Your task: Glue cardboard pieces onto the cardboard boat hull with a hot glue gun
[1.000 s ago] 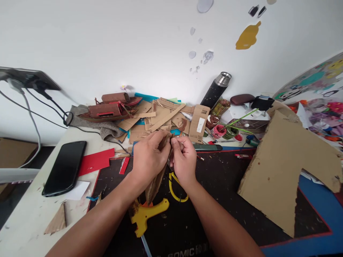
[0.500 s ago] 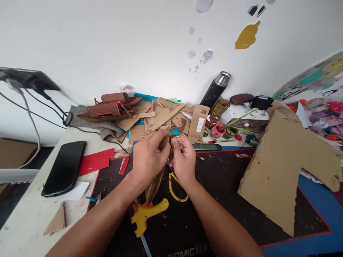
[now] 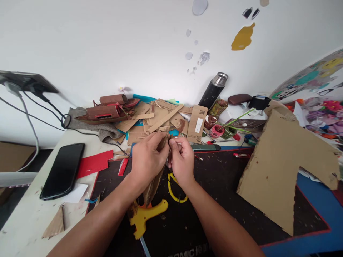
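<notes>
Both hands meet over the dark mat around a narrow folded cardboard piece [image 3: 153,186]. My left hand [image 3: 148,155] wraps round its upper part from the left. With thumb and forefinger pinched, my right hand [image 3: 182,157] presses at the far tip of the same piece; the fingers hide most of that end. Just below the cardboard lies a yellow glue gun [image 3: 146,216], a glue stick poking out of its back. A pair of yellow-handled scissors [image 3: 177,192] rests under my right wrist, partly covered.
Cardboard scraps [image 3: 160,119] pile up against the wall beside a brown model boat [image 3: 104,113]. A black phone [image 3: 63,170] lies at left. Paint jars [image 3: 216,131] and a black thermos [image 3: 213,91] stand behind. A large cardboard sheet [image 3: 270,171] covers the right side.
The view has shifted slightly, so the scene sits a little further left. Both hands keep nearly the same hold on the cardboard piece.
</notes>
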A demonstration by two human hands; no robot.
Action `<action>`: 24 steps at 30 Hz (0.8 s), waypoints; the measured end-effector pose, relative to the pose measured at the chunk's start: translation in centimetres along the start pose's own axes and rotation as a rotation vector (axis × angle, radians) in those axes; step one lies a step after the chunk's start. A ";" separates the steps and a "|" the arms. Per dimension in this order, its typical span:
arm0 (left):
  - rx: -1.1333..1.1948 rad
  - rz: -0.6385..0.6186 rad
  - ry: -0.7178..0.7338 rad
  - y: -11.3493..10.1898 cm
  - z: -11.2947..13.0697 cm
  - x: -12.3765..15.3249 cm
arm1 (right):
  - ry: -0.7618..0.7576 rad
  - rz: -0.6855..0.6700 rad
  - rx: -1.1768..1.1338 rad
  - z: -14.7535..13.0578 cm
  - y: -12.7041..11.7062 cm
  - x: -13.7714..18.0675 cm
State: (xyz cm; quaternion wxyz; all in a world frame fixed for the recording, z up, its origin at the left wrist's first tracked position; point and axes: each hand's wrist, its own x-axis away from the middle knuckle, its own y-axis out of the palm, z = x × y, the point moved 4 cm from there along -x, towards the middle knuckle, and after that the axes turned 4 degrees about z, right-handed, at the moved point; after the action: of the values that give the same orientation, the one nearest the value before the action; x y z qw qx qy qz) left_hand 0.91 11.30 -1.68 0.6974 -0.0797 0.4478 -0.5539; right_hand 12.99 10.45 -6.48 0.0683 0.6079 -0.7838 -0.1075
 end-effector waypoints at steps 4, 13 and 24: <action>-0.001 -0.001 0.005 -0.1 0.0 0.1 | 0.004 0.001 0.001 0.1 0.0 0.0; -0.009 0.000 0.007 0.0 0.0 0.0 | 0.002 0.002 0.016 -0.2 0.0 0.0; -0.021 -0.022 -0.007 0.0 0.1 -0.1 | 0.022 -0.004 0.010 0.0 0.1 0.0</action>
State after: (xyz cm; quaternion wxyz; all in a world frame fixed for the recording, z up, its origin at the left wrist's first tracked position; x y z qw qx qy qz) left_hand 0.98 11.38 -1.60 0.6917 -0.0938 0.4503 -0.5568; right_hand 12.93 10.43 -6.43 0.0737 0.6109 -0.7823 -0.0968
